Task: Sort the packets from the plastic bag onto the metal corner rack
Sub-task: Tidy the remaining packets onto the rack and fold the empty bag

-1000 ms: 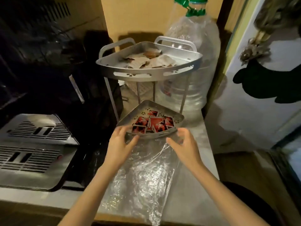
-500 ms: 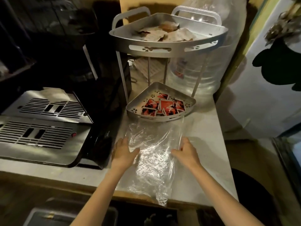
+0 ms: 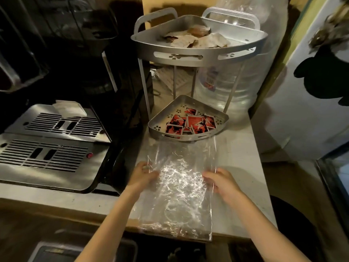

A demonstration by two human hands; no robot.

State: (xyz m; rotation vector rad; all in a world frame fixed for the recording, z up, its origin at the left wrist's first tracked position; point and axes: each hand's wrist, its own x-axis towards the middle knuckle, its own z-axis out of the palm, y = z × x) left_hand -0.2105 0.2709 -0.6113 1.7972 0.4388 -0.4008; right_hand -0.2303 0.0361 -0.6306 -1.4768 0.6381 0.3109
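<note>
Flattening the emptied plastic bag (image 3: pixel 179 186) at lower centre, I keep left hand (image 3: pixel 142 175) and right hand (image 3: pixel 221 181) pressing opposite edges, fingers loosely curled, grip uncertain, sweeping outward evenly.

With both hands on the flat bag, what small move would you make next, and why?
Probably lift the plastic bag off the counter and set it aside: it looks empty, red packets fill the lower tray, and the left hand and right hand already touch its edges.

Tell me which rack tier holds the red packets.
The lower tier, nearest the plastic bag; the upper tier holds pale brownish packets instead.
</note>
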